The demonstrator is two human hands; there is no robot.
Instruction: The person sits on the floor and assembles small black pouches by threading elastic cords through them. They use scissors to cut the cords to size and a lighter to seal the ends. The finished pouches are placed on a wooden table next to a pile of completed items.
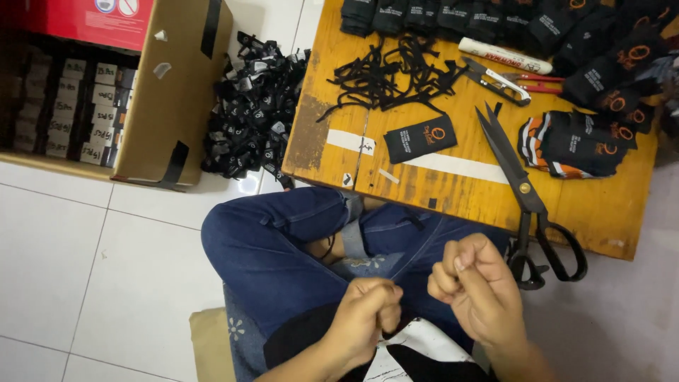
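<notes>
A seated person's left hand [368, 311] and right hand [477, 286] are curled nearly shut above the lap; whether they pinch anything cannot be told. A black label [419, 138] and large scissors [527, 198] lie on the wooden table [460, 194] ahead. Fine work likely needs steady, close fingertips.

Worktop [453, 187]: low, orange wood, worn.
On it: black shears [527, 194], marker [503, 55], cord tangle [396, 78], folded black label [419, 138], stacked black pouches [587, 141].
Floor [85, 276]: cardboard box [177, 99], heap of black tags [251, 113].

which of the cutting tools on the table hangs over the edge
The big black shears: their handle loops stick out past the table's near edge, close to the right hand. The small red-handled snips lie wholly on the table, farther back.
</notes>
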